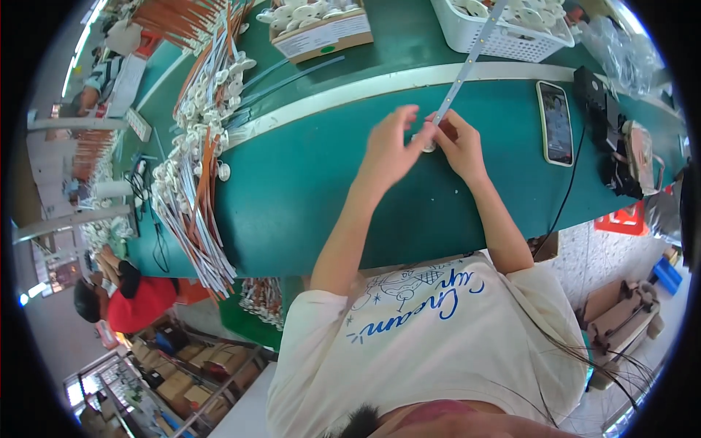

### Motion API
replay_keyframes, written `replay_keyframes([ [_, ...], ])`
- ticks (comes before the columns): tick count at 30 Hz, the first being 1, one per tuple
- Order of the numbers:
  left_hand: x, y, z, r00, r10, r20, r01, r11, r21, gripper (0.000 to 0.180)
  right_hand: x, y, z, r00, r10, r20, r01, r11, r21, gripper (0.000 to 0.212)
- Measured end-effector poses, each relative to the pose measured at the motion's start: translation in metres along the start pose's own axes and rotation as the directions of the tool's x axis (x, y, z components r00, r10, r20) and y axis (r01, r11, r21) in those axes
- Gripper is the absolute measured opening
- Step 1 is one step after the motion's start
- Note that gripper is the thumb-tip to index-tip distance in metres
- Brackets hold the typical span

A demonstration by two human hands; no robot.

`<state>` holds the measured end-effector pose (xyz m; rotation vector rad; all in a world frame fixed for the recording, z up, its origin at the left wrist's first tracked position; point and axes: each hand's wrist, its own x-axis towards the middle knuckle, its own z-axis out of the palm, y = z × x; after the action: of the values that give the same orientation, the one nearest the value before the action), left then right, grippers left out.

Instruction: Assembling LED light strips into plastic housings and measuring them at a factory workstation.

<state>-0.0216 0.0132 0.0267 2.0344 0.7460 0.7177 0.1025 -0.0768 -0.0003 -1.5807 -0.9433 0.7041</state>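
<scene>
My right hand (460, 148) is closed on the lower end of a narrow silver-grey strip (467, 64) with small dots along its length. The strip slants up and away to the right, over the green table. A small white round piece (428, 147) shows at the strip's lower end, between my two hands and partly hidden by fingers. Beside it is my left hand (391, 150), its thumb reaching toward the piece and its fingers raised apart from the thumb. Whether that thumb touches the piece is hard to tell.
To the left lies a long heap of strips with white round ends (193, 146). A carton (325, 40) and a white basket (504, 45), both holding white parts, stand at the back. A phone (556, 124) and black cable (572, 182) lie right. Another person in red (142, 303) sits left.
</scene>
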Motion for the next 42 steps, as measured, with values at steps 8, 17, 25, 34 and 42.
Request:
replay_keyframes([
  [8, -0.018, 0.003, -0.007, 0.975, -0.2, 0.102, 0.221, 0.93, -0.293, 0.035, 0.002, 0.001, -0.006, 0.999, -0.04, 0.011, 0.032, 0.913, 0.407, 0.028],
  [17, 0.191, -0.023, -0.115, 0.878, 0.381, -0.29, 0.075, 0.488, 0.87, 0.047, -0.006, -0.007, -0.006, 0.998, 0.031, 0.047, -0.038, 0.986, 0.16, 0.032],
  [25, 0.192, 0.011, -0.062, 0.982, 0.119, -0.145, 0.067, 0.499, 0.864, 0.057, -0.01, -0.001, -0.01, 0.995, 0.092, 0.033, -0.096, 0.986, 0.134, 0.031],
  [34, 0.21, -0.061, -0.057, 0.809, 0.414, -0.418, 0.056, 0.653, 0.755, 0.06, -0.009, 0.004, -0.005, 0.997, 0.034, 0.069, -0.039, 0.996, 0.08, 0.028],
  [42, 0.105, -0.064, -0.105, 0.791, 0.559, -0.248, 0.03, 0.37, 0.929, 0.039, -0.011, 0.006, -0.005, 0.995, 0.077, 0.068, -0.083, 0.992, 0.095, 0.028],
])
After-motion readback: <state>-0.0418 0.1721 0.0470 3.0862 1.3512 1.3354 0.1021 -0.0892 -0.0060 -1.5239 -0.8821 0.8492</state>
